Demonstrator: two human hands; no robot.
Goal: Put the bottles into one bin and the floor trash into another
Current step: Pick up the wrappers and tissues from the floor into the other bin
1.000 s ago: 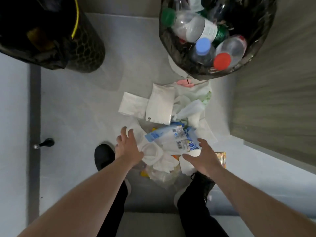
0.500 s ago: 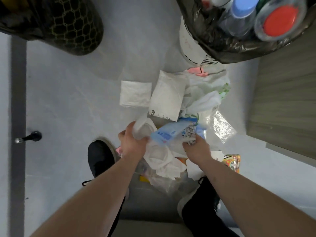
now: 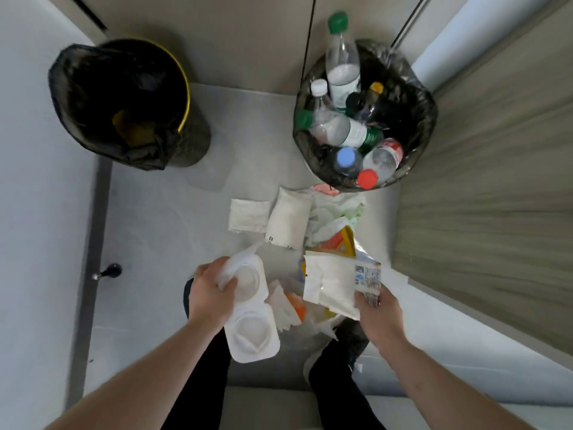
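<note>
Now both hands grip trash: left hand [image 3: 210, 293] tray [image 3: 251, 321], right hand [image 3: 379, 315] wrapper [image 3: 335, 285].

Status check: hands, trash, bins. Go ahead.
Left hand grips white tray; right hand pinches wrapper. Floor litter remains. Left bin open, path clear.

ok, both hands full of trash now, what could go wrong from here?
1. The left hand grips the white two-cup plastic tray at one end only; it could swing or slip.
2. The bottle bin is heaped; a bump might tip out the green-capped clear bottle.
</note>
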